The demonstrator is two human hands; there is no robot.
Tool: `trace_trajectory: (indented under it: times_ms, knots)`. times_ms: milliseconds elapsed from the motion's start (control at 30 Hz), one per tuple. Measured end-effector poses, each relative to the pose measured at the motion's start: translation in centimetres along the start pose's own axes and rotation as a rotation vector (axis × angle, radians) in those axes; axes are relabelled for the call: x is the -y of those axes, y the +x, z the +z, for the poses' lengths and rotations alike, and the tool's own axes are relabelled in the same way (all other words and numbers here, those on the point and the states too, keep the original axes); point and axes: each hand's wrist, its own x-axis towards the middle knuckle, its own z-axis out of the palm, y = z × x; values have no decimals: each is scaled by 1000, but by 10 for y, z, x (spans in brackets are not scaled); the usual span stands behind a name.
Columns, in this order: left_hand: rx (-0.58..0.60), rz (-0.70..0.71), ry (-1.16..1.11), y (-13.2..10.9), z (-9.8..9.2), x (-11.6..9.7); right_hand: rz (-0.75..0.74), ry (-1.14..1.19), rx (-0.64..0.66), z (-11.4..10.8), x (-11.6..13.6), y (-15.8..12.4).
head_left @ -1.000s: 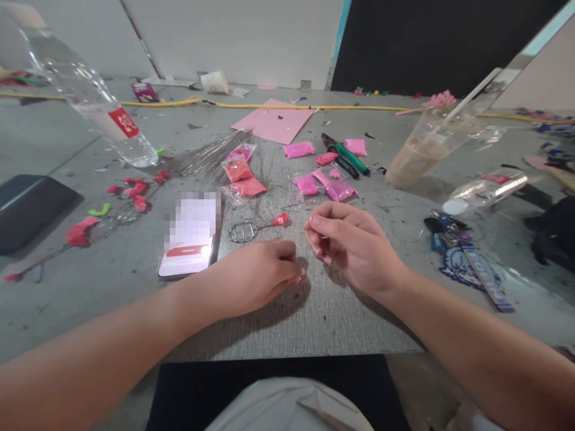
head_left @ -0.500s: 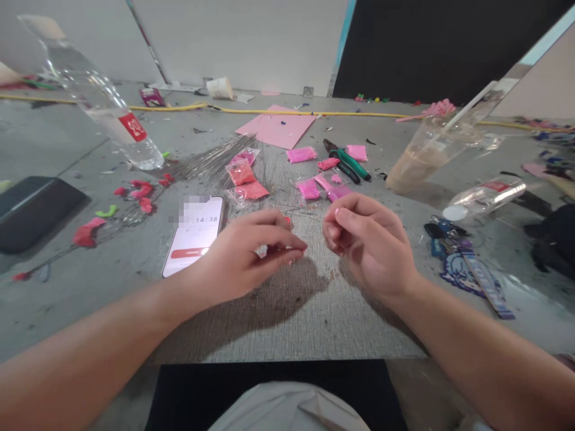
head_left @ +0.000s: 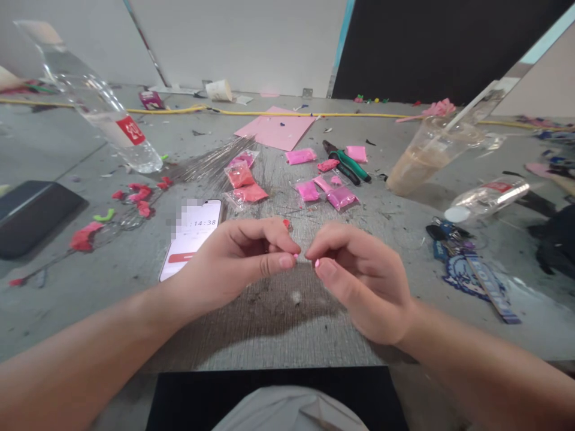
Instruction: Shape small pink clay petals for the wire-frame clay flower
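Observation:
My left hand [head_left: 238,263] and my right hand [head_left: 359,275] meet fingertip to fingertip above the grey table [head_left: 287,323]. Both are closed in a pinch on something tiny and pink between them that I cannot make out. A bit of red [head_left: 286,224] peeks out just behind my left fingers. A phone [head_left: 191,238] with a lit screen lies left of my left hand. Small bags of pink and red material [head_left: 323,190] lie beyond the hands, beside green-handled pliers [head_left: 348,163].
A tilted clear water bottle [head_left: 108,123] stands at the back left, with red clay bits [head_left: 135,196] and thin wires near it. An iced drink cup [head_left: 426,157], a lying bottle [head_left: 485,197], keys with a lanyard [head_left: 467,266] sit on the right. A dark case [head_left: 27,215] lies far left.
My left hand rose from the table, covering the wire loop with the red tip. Both hands came together and now pinch at one point.

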Motion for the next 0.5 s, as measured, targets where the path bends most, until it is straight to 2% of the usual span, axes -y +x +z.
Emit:
trace_trajectory:
  times_ms: [167,500]
  knots:
    - [33,-49,-107,-3,3,2,-99,-94,59,2,1,1]
    - [82,-56,-230,-4,9,1,-193,-250,59,5,3,3]
